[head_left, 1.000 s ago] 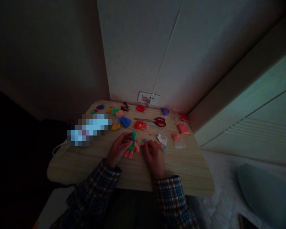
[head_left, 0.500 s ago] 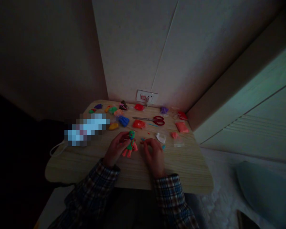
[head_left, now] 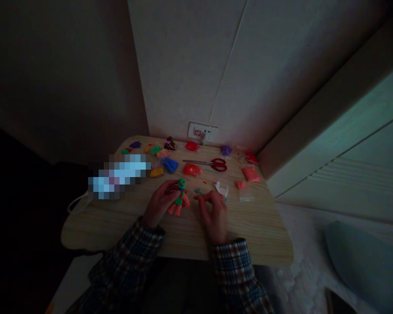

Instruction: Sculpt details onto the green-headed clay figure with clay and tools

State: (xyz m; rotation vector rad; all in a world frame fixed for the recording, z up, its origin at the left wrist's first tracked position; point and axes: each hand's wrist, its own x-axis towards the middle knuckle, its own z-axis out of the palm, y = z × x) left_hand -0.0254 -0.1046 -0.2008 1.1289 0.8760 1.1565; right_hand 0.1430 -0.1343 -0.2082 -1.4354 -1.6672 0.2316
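My left hand (head_left: 159, 204) is closed around the side of a small clay figure (head_left: 179, 198). The figure has a green head and body, a blue patch at the neck and pink-orange legs and side parts. To its right, my right hand (head_left: 213, 216) is closed with thumb and forefinger together; whatever is between the tips is too small to make out. A thin blue clay tool (head_left: 198, 191) lies behind these fingers, its middle hidden by the hand. Just beyond the right hand is a crumpled white piece (head_left: 222, 188).
Red-handled scissors (head_left: 212, 164) lie across the wooden table (head_left: 249, 235). Around them are a red clay packet (head_left: 191, 169), blue clay (head_left: 170, 165), yellow clay (head_left: 156, 172) and a pink packet (head_left: 250, 173). A blurred-out bright object (head_left: 119, 176) with a white cable is at left.
My right fingers have shifted slightly, and more of the blue tool's tip shows behind them. The left hand keeps its hold on the clay figure.
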